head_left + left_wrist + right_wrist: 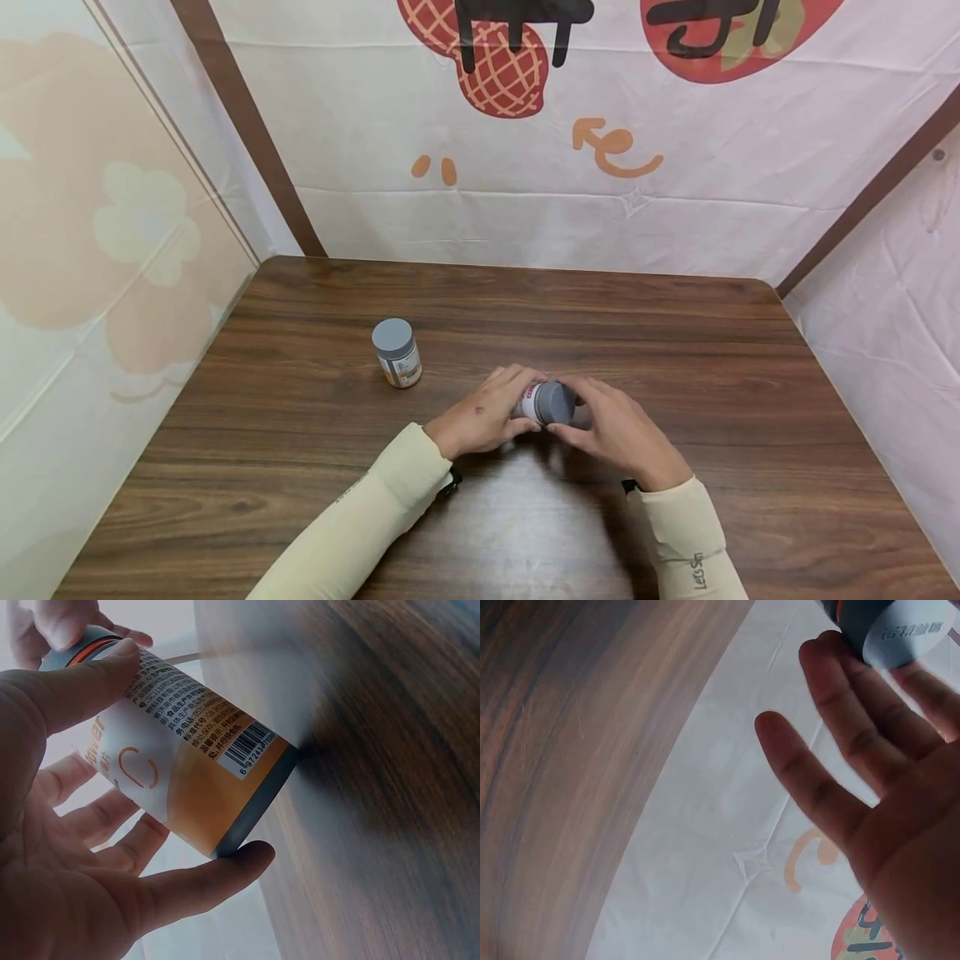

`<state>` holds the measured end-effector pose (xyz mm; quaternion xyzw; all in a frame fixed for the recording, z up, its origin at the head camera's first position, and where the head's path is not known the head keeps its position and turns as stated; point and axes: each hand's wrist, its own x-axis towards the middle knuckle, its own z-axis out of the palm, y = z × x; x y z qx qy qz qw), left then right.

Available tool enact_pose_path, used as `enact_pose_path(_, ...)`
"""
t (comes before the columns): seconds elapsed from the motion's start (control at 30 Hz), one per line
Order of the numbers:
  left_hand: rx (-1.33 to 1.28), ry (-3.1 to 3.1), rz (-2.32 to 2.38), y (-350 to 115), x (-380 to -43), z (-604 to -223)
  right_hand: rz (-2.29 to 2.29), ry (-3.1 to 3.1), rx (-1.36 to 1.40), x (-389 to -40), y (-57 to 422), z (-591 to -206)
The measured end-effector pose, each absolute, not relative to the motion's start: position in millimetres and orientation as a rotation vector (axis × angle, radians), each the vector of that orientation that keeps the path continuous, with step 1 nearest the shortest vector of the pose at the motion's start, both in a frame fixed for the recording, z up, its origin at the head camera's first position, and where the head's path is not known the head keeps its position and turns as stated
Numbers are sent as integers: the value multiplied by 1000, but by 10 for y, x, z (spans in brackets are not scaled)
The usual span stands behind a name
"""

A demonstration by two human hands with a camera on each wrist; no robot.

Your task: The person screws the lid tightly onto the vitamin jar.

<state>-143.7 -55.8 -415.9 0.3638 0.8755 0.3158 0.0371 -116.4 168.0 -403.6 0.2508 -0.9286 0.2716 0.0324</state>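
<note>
A supplement bottle [530, 403] with a white-and-orange label and a grey lid [557, 403] is held tilted low over the wooden table, its lid toward the right. Its barcode and a large letter C show in the left wrist view. My left hand [480, 417] grips the bottle's body, thumb across the label and a finger at the grey base. The thumb and fingers of my right hand [622, 429] pinch the lid from both sides. In the right wrist view that thumb is hidden, and the outermost finger stands off the lid.
A second supplement bottle [400, 365], also grey-lidded, stands upright on the table [637, 325] to the left and farther back. Printed cloth walls [360, 217] border the table at the back and both sides.
</note>
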Motion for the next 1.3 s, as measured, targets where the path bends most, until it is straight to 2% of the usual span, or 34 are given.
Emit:
enact_pose_path(0.27,1122,2693,974,-543,-1436,-4178,846,-2942,643,-1169,1670,-4033)
enact_pose_path(0.6,1141,2680,977,-546,-1446,-4172,792,-2850,874,-1178,1719,-4021)
enact_pose_path(1.1,1121,2674,970,-542,-1447,-4162,897,-2909,785,-1204,1712,-4052)
enact_pose_path(1.3,1133,2678,967,-550,-1450,-4158,802,-2821,865,-1195,1717,-4070)
